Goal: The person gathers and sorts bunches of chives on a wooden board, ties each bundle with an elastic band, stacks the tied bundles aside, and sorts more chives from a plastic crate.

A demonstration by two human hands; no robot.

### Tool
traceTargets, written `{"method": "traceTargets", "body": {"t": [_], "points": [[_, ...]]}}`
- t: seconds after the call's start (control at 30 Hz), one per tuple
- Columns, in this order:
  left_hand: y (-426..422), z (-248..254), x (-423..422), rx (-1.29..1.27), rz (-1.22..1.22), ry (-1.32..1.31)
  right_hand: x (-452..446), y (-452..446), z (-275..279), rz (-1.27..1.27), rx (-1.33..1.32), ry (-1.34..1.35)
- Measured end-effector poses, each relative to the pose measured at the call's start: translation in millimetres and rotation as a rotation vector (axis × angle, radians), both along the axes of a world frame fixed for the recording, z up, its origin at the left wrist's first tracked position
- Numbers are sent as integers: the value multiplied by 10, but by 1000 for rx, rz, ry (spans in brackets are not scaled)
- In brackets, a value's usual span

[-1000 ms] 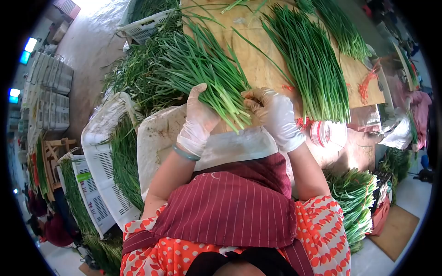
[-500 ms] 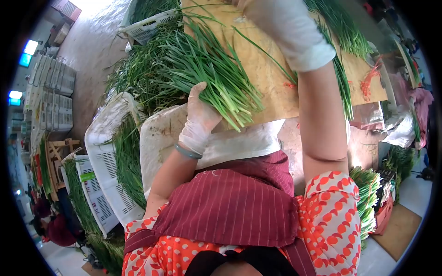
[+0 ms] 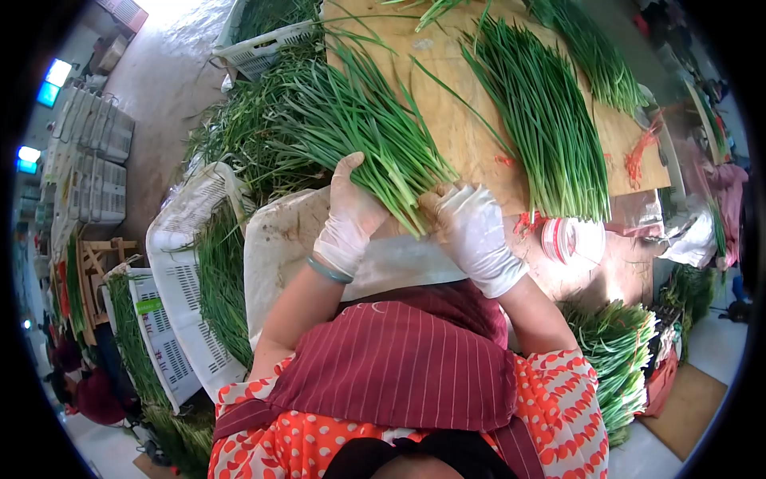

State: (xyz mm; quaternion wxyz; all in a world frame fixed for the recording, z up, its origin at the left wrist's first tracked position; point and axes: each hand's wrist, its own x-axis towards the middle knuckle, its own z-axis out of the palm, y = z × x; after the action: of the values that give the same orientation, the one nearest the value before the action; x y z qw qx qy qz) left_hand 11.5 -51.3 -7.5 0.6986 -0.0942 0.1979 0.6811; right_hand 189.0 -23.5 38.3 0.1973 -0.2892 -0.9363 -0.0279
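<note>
A bunch of garlic chives [image 3: 381, 152] lies slanted at the board's near left edge, pale stem ends toward me. My left hand [image 3: 353, 209], in a whitish glove, is closed around the bunch from the left, thumb on top. At the stem ends is my gloved right hand [image 3: 471, 231], its fingers curled in and pinching the ends of some chives; the fingertips are partly hidden. To the right, a thick, evenly laid bundle of garlic chives [image 3: 546, 120] rests on the wooden board [image 3: 447, 80].
More chives [image 3: 602, 68] lie at the board's far right, near red ties [image 3: 634, 160]. A roll of tape [image 3: 570, 239] sits below the board's edge. White crates [image 3: 187, 279] with greens stand at left. Bundled chives [image 3: 618, 351] are stacked at lower right.
My right hand has come back from the far side of the board to the stem ends beside my left hand. The large bundle and tape roll are now uncovered. My left hand stays nearly still.
</note>
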Motion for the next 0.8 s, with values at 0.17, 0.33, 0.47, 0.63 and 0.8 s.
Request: {"method": "traceTargets", "body": {"t": [0.17, 0.33, 0.47, 0.63, 0.8], "points": [[-27, -29, -18, 23, -12, -18, 232, 148, 469, 116, -590, -26], [-14, -129, -50, 143, -29, -23, -92, 486, 816, 276, -970, 398], [-1, 21, 6, 69, 33, -26, -556, 962, 466, 220, -573, 663], [-5, 15, -1, 21, 23, -59, -300, 856, 222, -274, -563, -31], [9, 76, 99, 24, 27, -128, -341, 489, 121, -66, -1335, 255]]}}
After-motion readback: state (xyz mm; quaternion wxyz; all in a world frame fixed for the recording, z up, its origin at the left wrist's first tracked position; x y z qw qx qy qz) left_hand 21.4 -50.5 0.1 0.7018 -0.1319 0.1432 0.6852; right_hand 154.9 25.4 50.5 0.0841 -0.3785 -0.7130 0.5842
